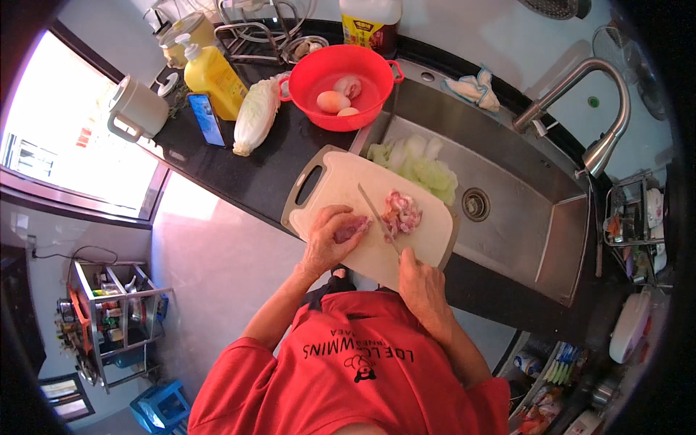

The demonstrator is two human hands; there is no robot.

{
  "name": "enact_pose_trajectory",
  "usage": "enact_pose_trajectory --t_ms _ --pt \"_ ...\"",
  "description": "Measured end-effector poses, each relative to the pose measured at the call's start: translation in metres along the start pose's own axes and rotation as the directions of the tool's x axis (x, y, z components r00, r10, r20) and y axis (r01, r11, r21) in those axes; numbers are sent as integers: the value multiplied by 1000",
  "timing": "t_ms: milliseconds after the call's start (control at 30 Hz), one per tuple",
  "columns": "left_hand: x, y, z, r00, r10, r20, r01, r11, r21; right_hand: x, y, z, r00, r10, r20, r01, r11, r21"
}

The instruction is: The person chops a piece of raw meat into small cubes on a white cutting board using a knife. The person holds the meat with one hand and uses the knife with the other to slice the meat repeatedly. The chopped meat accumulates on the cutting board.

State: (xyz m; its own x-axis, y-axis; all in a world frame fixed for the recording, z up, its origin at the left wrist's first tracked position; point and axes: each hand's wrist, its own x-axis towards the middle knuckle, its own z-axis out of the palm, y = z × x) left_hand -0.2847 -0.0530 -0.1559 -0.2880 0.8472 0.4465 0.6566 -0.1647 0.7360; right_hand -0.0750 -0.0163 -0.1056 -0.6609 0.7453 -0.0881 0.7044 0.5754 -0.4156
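A cream cutting board (335, 171) with a grey rim lies tilted across the counter edge and the near side of the sink. My left hand (322, 243) has its curled fingers on a piece of raw meat (352, 228), holding it against the board. In my right hand (422, 288) is a kitchen knife (372, 206), its handle inside my closed fingers. The blade points away from me, just right of that piece. Beyond the blade sits a small heap of cut raw meat (402, 212).
Pale green leaves (420, 165) lie in the steel sink (507, 217), under a tall faucet (612, 72). A red basin (370, 90) with eggs and a piece of meat stands behind the board. Left of it are a napa cabbage (257, 112), a phone (207, 119) and a yellow pump bottle (216, 80).
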Motion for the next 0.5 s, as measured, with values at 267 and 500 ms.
enact_pose_trajectory --t_ms 267,500 --pt "-14 -15 15 990 102 95 -111 989 97 -6 -3 -10 984 -172 37 176 952 -251" --pt "-16 -20 17 992 91 88 -99 991 93 0 -8 -5 984 -157 79 172 957 -234"
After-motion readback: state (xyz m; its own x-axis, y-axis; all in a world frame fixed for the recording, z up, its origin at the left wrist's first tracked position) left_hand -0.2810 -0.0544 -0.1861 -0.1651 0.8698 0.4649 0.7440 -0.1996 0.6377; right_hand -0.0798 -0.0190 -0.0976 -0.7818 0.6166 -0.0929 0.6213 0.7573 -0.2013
